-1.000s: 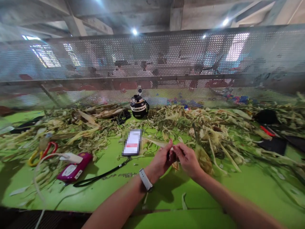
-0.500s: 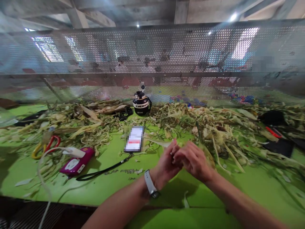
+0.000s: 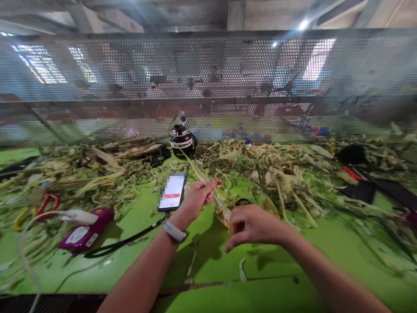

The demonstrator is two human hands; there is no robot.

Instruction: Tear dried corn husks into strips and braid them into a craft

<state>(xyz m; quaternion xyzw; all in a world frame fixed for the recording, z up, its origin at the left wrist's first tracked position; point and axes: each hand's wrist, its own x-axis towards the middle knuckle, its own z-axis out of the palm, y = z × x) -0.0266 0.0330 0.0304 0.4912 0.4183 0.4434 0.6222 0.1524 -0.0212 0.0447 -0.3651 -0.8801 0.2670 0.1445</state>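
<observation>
My left hand (image 3: 197, 198), with a white watch on the wrist, is closed on a long pale corn husk strip (image 3: 195, 167) that rises up and away toward the back. My right hand (image 3: 252, 224) pinches the lower, brownish end of the same husk piece (image 3: 224, 214) just above the green table (image 3: 208, 282). The two hands are a short way apart, with the strip stretched between them.
Heaps of corn husks (image 3: 280, 169) cover the table's far half. A phone (image 3: 172, 191) with a lanyard lies left of my hands. Farther left are a magenta device (image 3: 83, 234) and scissors (image 3: 39, 206). A black bottle (image 3: 181, 140) stands before the perforated metal screen (image 3: 208, 82).
My hands were pressed together on the husk; now they have drawn apart, the left hand pulling a strip up and to the left while the right holds the lower end.
</observation>
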